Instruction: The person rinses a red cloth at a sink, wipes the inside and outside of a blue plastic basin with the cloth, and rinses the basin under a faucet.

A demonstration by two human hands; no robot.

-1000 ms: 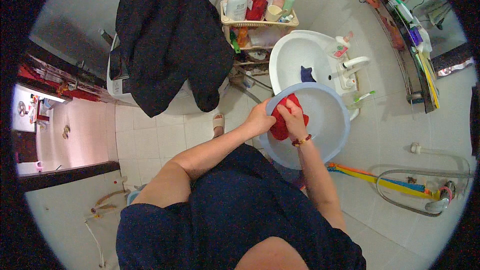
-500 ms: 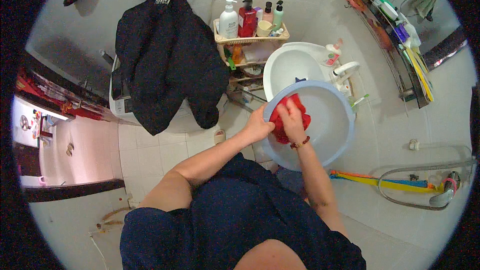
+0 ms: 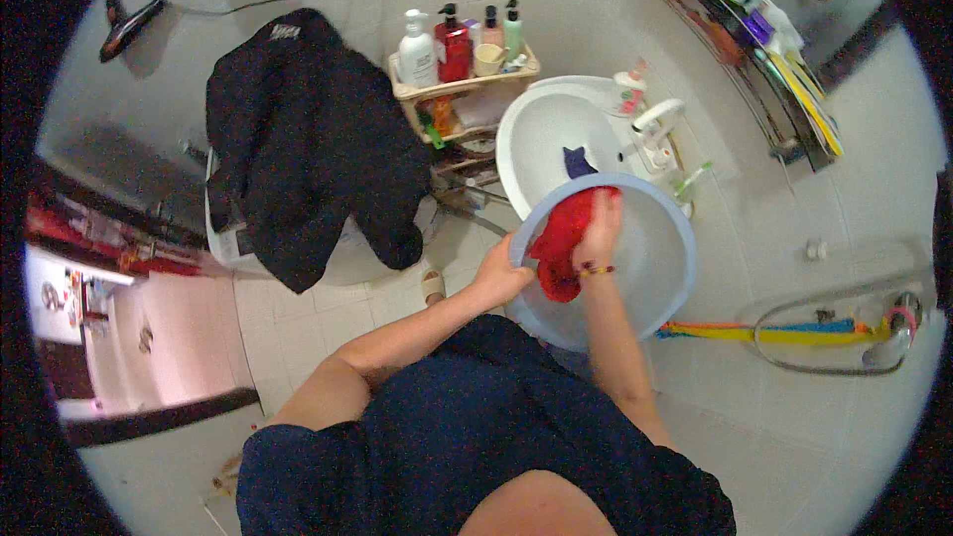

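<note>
A pale blue plastic basin (image 3: 679, 283) tilts against the front of the white sink (image 3: 526, 134). My left hand (image 3: 502, 274) is closed on the basin's left rim, thumb outside. In the basin lies a crumpled red cloth (image 3: 564, 236), wet-looking and bunched against the left wall. My right hand (image 3: 600, 231), with a beaded bracelet at the wrist, rests on the cloth's right side. Its fingers look stretched out toward the far rim, slightly blurred. Beyond that rim a small dark blue cloth (image 3: 578, 161) lies in the sink bowl.
A white faucet (image 3: 659, 117) and a pump bottle (image 3: 629, 89) stand at the sink's back right. Left of the sink, a rack (image 3: 465, 87) holds several bottles. A black jacket (image 3: 308, 139) drapes over a white appliance. A shower hose (image 3: 764, 349) hangs at right.
My right hand has moved slightly right over the red cloth, its fingers straighter. The cloth now stretches farther toward the far rim. More of the dark blue cloth shows; the view has shifted.
</note>
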